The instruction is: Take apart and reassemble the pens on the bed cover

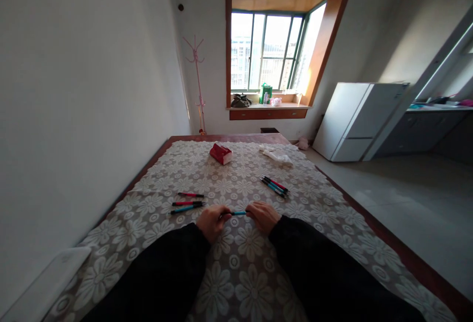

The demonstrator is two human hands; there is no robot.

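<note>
Between my two hands a blue pen [238,213] with a dark end lies level, just above the tablecloth. My left hand [214,220] pinches its left end, and my right hand [261,215] grips the right end; the fingers hide both tips. To the left of my left hand lie a red-and-black pen [191,195], another red-and-black pen [187,204] and a blue-and-black pen [185,209]. Beyond my right hand, several red and blue pens [274,186] rest side by side at a slant.
A lace-patterned cloth [233,261] covers the table. Farther back sit a red tissue packet [220,154] and a crumpled white plastic bag [276,156]. A flat white object [48,282] lies at the near left, beside the wall. A white refrigerator [347,120] stands off to the right.
</note>
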